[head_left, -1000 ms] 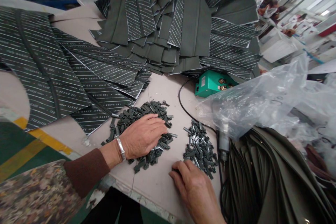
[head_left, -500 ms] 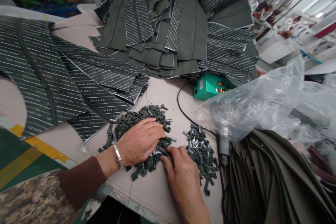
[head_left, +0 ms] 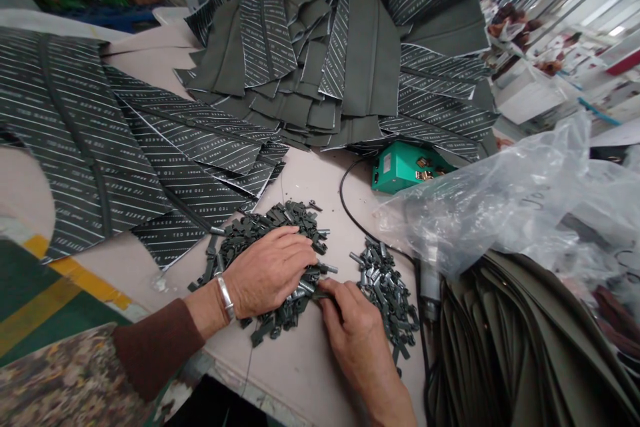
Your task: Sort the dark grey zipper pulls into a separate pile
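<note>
A heap of small dark zipper pulls (head_left: pixel 280 213) with metal-looking ends lies on the pale tabletop. My left hand (head_left: pixel 273 267) rests palm down over this heap, its fingers stretched out and lying on the pieces. At the heap's right edge, my right hand (head_left: pixel 353 320) pinches a dark zipper pull (head_left: pixel 320 293) between thumb and forefinger; most of that piece is hidden. A second, smaller pile of zipper pulls (head_left: pixel 383 287) sits just right of my right hand.
Striped dark fabric panels (head_left: pixel 125 140) with zippers lie left, more panels (head_left: pixel 370 47) are piled behind. A green box (head_left: pixel 395 170) with brass-coloured parts and a black cable (head_left: pixel 345 197) stands mid-table. Clear plastic (head_left: pixel 480 193) and stacked dark panels (head_left: pixel 510 340) fill the right.
My right hand has shifted slightly right, and a dark piece now shows between its thumb and forefinger. My left hand stays on the heap.
</note>
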The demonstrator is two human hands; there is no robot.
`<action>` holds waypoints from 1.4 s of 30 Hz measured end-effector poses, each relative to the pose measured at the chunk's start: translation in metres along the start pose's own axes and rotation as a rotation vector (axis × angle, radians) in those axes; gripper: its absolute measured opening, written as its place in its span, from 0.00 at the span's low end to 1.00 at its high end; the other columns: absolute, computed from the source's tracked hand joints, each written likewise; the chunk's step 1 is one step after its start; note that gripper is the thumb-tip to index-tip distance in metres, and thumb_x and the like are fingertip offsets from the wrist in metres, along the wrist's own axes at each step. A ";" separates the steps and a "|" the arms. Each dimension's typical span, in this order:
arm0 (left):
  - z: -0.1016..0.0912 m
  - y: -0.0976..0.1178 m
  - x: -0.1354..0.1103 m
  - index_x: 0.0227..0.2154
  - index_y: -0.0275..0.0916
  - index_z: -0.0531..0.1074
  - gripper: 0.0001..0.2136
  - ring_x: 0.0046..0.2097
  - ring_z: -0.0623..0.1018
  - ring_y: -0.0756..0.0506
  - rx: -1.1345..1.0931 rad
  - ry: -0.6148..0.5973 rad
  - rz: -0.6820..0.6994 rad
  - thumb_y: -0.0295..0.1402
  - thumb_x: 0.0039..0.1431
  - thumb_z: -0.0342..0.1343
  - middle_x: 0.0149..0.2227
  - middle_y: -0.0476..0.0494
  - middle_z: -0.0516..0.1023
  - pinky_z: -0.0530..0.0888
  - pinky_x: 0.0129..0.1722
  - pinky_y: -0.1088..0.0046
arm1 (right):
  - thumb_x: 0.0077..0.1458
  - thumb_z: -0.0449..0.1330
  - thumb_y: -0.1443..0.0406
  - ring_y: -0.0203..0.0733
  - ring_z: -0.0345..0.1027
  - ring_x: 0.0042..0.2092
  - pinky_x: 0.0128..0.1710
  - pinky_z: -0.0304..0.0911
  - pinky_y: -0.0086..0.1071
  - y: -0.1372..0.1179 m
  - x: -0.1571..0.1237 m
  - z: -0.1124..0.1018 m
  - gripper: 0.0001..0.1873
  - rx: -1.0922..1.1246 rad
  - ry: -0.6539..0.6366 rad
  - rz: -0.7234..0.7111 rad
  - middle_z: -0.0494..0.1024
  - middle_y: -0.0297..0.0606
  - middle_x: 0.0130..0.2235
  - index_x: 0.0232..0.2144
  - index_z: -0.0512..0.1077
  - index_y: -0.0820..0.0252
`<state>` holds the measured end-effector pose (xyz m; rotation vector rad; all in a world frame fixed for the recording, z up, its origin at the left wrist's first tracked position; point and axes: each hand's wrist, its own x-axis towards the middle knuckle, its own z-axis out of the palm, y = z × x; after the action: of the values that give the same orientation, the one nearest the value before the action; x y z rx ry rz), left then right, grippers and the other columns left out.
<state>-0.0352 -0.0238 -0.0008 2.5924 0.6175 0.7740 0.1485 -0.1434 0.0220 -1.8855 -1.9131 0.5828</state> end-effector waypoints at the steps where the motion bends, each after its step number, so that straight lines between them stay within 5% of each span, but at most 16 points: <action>1: 0.000 0.000 0.000 0.45 0.37 0.73 0.10 0.53 0.77 0.43 0.000 0.000 0.002 0.24 0.65 0.49 0.44 0.43 0.81 0.65 0.64 0.60 | 0.63 0.49 0.74 0.45 0.74 0.37 0.38 0.67 0.35 -0.002 0.003 -0.001 0.18 -0.042 -0.037 0.008 0.76 0.39 0.36 0.50 0.73 0.58; 8: 0.000 0.000 0.000 0.44 0.37 0.73 0.10 0.52 0.77 0.43 0.005 0.009 0.012 0.25 0.66 0.49 0.44 0.43 0.82 0.66 0.63 0.59 | 0.61 0.53 0.76 0.49 0.77 0.38 0.38 0.68 0.37 -0.012 0.015 -0.008 0.16 -0.234 -0.209 0.144 0.78 0.39 0.38 0.45 0.74 0.59; 14: 0.001 0.000 0.001 0.44 0.37 0.73 0.10 0.52 0.77 0.44 -0.001 0.026 0.010 0.24 0.66 0.49 0.44 0.43 0.81 0.66 0.63 0.60 | 0.62 0.55 0.73 0.45 0.77 0.33 0.30 0.64 0.33 -0.004 0.006 -0.014 0.10 -0.374 -0.175 0.087 0.77 0.36 0.35 0.38 0.74 0.55; 19: 0.002 -0.001 -0.001 0.46 0.37 0.72 0.10 0.52 0.77 0.44 -0.008 0.023 0.011 0.24 0.66 0.50 0.45 0.43 0.81 0.65 0.64 0.59 | 0.64 0.54 0.71 0.44 0.77 0.31 0.28 0.65 0.33 0.014 -0.019 -0.041 0.11 -0.408 -0.223 0.144 0.77 0.33 0.35 0.39 0.73 0.50; 23: 0.003 -0.002 -0.002 0.47 0.37 0.71 0.10 0.53 0.76 0.44 -0.012 0.024 0.009 0.24 0.66 0.50 0.46 0.43 0.80 0.64 0.64 0.60 | 0.59 0.61 0.67 0.47 0.79 0.39 0.36 0.71 0.36 0.020 -0.031 -0.057 0.13 -0.373 -0.180 0.132 0.78 0.34 0.42 0.47 0.72 0.49; 29: 0.003 -0.002 -0.002 0.48 0.36 0.71 0.11 0.53 0.76 0.44 0.000 0.023 0.016 0.23 0.65 0.50 0.46 0.43 0.80 0.64 0.64 0.60 | 0.63 0.54 0.72 0.45 0.75 0.43 0.44 0.69 0.35 -0.010 -0.010 -0.018 0.13 -0.033 0.023 -0.022 0.79 0.38 0.41 0.47 0.71 0.57; 33: 0.003 -0.001 -0.001 0.48 0.36 0.71 0.12 0.54 0.76 0.44 0.000 0.036 0.025 0.22 0.65 0.49 0.46 0.42 0.81 0.64 0.64 0.60 | 0.62 0.57 0.71 0.47 0.74 0.43 0.44 0.67 0.37 -0.019 0.003 0.009 0.09 -0.022 0.033 0.051 0.79 0.40 0.41 0.44 0.73 0.58; 42: 0.002 -0.001 -0.001 0.46 0.36 0.72 0.11 0.54 0.77 0.43 0.004 0.027 0.014 0.24 0.65 0.48 0.45 0.41 0.81 0.66 0.64 0.59 | 0.56 0.59 0.73 0.47 0.72 0.36 0.37 0.62 0.36 -0.013 0.011 0.005 0.07 -0.108 -0.087 0.069 0.76 0.37 0.35 0.36 0.74 0.59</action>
<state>-0.0356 -0.0239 -0.0031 2.5961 0.6106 0.8145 0.1342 -0.1326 0.0247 -2.0313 -1.9772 0.6029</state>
